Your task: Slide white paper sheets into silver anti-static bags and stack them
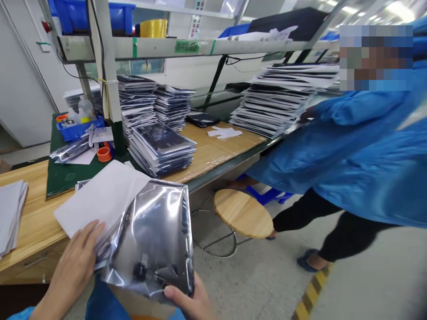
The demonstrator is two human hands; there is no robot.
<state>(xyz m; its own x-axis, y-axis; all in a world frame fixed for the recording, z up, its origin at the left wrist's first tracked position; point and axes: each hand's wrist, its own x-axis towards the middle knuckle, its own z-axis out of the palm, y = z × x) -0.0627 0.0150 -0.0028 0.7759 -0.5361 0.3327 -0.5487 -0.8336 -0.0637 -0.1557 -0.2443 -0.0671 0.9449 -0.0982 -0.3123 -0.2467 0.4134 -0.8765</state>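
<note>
The two bare hands and the work between them. The right hand (191, 293) grips the near right corner of a film-wrapped panel (156, 231), its thumb on the upper face. The left hand (76, 258) lies with its fingers extended together over the near edge of a white sheet (103, 191); its thumb is hidden, so whether it pinches the sheet cannot be told. The panel extends forward from the right hand and spans the space between both hands, with the sheet at its left side, ahead of the left hand. Beyond the hands, a low stack (163, 149) of similar panels rests on the bench (207, 149), with a white glove (224, 133) farther off. Ahead of the left hand are an orange ring (104, 154) and a blue tray (78, 131); to its left lie papers (11, 213). Right of the panel, beyond the right hand, stand a round stool (245, 213) and a co-worker (333, 155) in blue.
</note>
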